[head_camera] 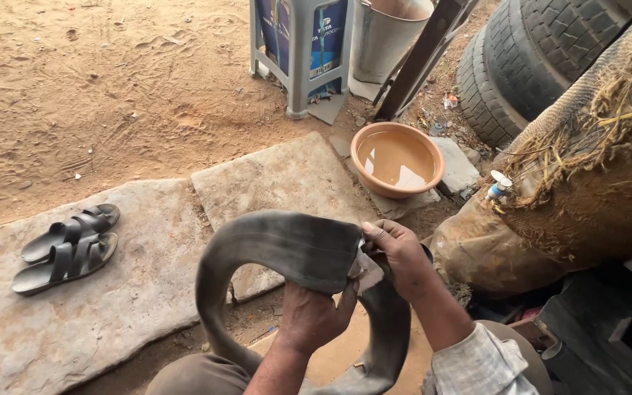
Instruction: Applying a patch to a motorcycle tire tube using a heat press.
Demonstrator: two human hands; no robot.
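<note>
A grey-black rubber inner tube (272, 245) loops up in front of me, above my knees. My left hand (312, 314) grips the tube from below, at the bend on its right side. My right hand (398, 249) presses a small pale patch (369, 272) against the tube just beside the left hand, fingers curled over it. The tube's lower part runs down behind my arms and is partly hidden.
An orange basin of muddy water (396, 157) sits on the ground ahead. A pair of black sandals (67, 245) lies on a stone slab (111, 292) at left. Stacked tyres (521, 58), a worn frayed tyre (587, 168), a metal bucket (385, 33) and a grey plastic stool (301, 44) stand behind.
</note>
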